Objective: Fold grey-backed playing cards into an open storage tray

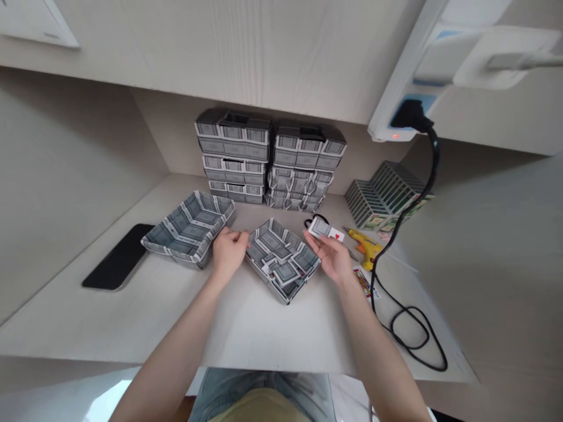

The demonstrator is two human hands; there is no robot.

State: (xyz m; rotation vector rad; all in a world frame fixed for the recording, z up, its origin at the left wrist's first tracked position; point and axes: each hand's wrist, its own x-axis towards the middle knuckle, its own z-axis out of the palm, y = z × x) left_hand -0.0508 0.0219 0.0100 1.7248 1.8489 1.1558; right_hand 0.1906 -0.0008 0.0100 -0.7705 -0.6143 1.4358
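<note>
At right hand [333, 256], card tray [269, 240], red-heart card [336, 235]

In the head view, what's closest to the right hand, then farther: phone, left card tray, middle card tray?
1. Middle card tray, beside the right hand.
2. Left card tray, past the left hand.
3. Phone, farthest left.

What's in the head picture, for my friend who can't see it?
A left hand and a right hand are at a card-patterned box with loose cards inside. Another box and a phone lie left, a glue gun right, and stacked boxes behind.
</note>
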